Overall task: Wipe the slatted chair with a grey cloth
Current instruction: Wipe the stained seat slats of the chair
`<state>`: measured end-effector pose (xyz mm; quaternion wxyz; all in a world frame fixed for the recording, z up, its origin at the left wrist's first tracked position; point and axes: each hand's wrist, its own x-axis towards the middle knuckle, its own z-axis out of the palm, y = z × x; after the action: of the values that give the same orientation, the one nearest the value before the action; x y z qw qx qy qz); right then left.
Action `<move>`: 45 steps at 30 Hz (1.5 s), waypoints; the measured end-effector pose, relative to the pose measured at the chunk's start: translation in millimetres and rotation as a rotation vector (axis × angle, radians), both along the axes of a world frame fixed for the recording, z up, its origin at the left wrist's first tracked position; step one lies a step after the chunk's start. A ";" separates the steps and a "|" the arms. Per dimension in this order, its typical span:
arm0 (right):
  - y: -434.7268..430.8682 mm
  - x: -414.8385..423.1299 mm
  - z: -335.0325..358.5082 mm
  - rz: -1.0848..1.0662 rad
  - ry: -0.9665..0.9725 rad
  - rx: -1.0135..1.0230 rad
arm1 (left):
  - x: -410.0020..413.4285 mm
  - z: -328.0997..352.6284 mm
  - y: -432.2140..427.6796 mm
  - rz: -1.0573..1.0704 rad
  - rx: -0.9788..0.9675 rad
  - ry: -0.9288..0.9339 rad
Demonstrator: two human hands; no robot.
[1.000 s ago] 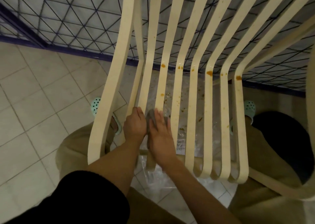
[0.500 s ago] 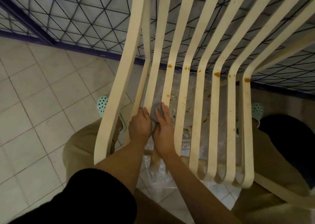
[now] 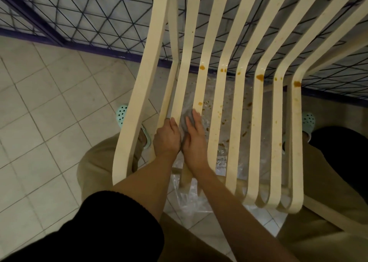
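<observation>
Stands over a cream slatted chair (image 3: 258, 126) on a tiled floor (image 3: 39, 102). Presses a grey cloth (image 3: 186, 122) against a seat slat near the chair's left side with the right grip (image 3: 194, 140), fingers straight on top. Curls the left grip (image 3: 167, 138) round the neighbouring slat, just beside the cloth. Faces orange stains (image 3: 259, 77) dotted along the slats to the right, above a plastic sheet (image 3: 199, 199).

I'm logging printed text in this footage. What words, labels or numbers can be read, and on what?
A printed patch on the clear plastic sheet under the slatted chair: a few lines of print, too blurred to read.
No text shows on the chair itself or the grey cloth.
</observation>
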<state>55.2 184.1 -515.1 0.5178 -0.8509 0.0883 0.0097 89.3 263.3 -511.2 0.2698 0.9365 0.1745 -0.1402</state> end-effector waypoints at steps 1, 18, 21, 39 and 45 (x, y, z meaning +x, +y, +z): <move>-3.3 12.1 -2.4 0.003 -0.002 -0.007 | -0.3 0.0 0.3 -0.005 0.006 -0.013; 4.3 -14.6 6.8 -0.027 0.022 0.028 | 1.3 -3.1 2.5 -0.002 -0.018 0.010; 10.4 -47.2 15.5 -0.013 0.061 0.066 | 1.2 -3.3 2.3 0.005 -0.021 0.011; -31.6 -10.7 41.3 -0.071 0.001 0.042 | -0.4 -5.9 2.6 0.018 -0.067 -0.030; 2.3 -18.7 32.8 0.027 0.149 0.008 | -1.9 -2.3 2.2 0.049 -0.085 0.007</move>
<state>36.4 186.4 -482.2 0.5130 -0.8469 0.1151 0.0800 87.4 265.5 -513.5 0.3121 0.9192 0.1922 -0.1443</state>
